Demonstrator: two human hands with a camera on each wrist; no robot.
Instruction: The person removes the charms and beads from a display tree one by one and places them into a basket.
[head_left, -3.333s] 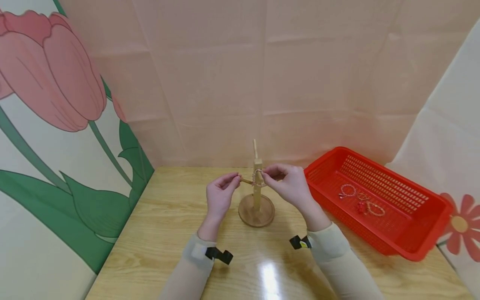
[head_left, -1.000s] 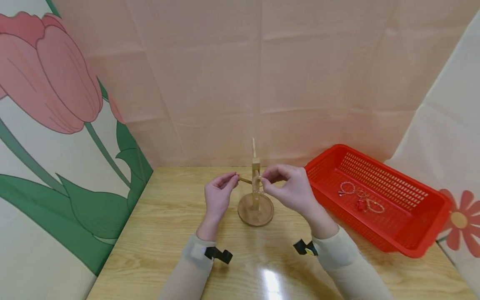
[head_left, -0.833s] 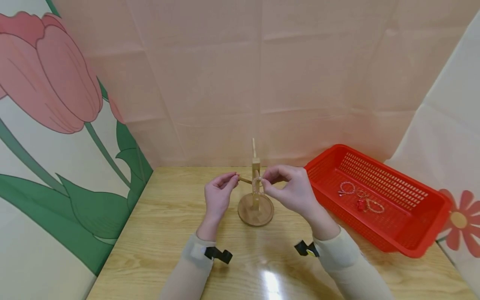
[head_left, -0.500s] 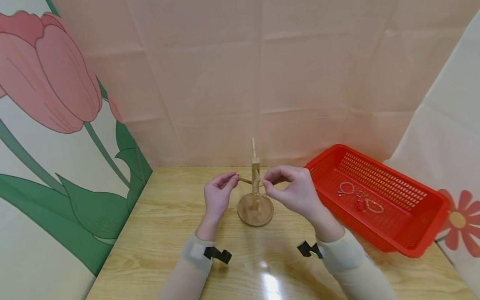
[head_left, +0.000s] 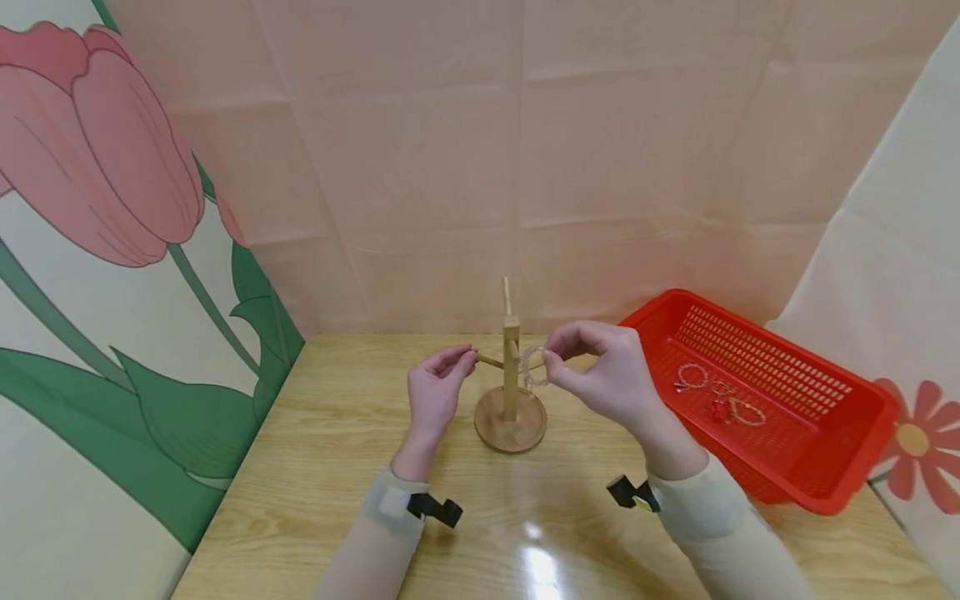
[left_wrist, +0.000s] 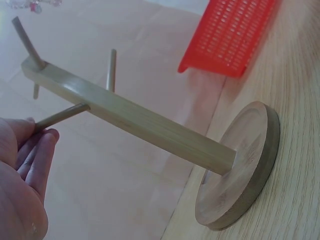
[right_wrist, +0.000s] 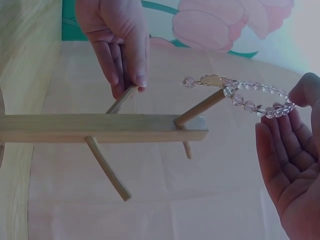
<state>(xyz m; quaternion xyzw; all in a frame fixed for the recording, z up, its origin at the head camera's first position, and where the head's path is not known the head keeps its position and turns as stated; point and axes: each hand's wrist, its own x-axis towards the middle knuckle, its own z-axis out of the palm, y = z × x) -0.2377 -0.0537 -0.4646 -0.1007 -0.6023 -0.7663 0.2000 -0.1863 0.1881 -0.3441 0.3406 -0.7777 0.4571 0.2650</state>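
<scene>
A wooden stand (head_left: 511, 379) with a round base and several pegs stands upright on the table. My left hand (head_left: 435, 392) pinches the end of one side peg (left_wrist: 62, 117) between thumb and fingers. In my right hand (head_left: 603, 371), thumb and fingers pinch a clear beaded bracelet (right_wrist: 260, 107) by one side, its loop spread out. In the right wrist view the bracelet's far side, with a gold charm (right_wrist: 214, 80), overlaps the tip of an upper peg (right_wrist: 202, 107). Whether they touch I cannot tell. The head view has the bracelet just right of the post.
A red perforated basket (head_left: 750, 467) sits on the right side of the table (head_left: 300, 500). Inside it lie several pieces of jewellery, among them a pink bracelet (head_left: 692, 376) and a pale bracelet (head_left: 747, 412). A pink cloth (head_left: 405, 167) hangs behind the stand.
The bracelet has moved from in front of the post to its right, pinched in my right hand. My left hand has kept its pinch on the side peg almost unmoved.
</scene>
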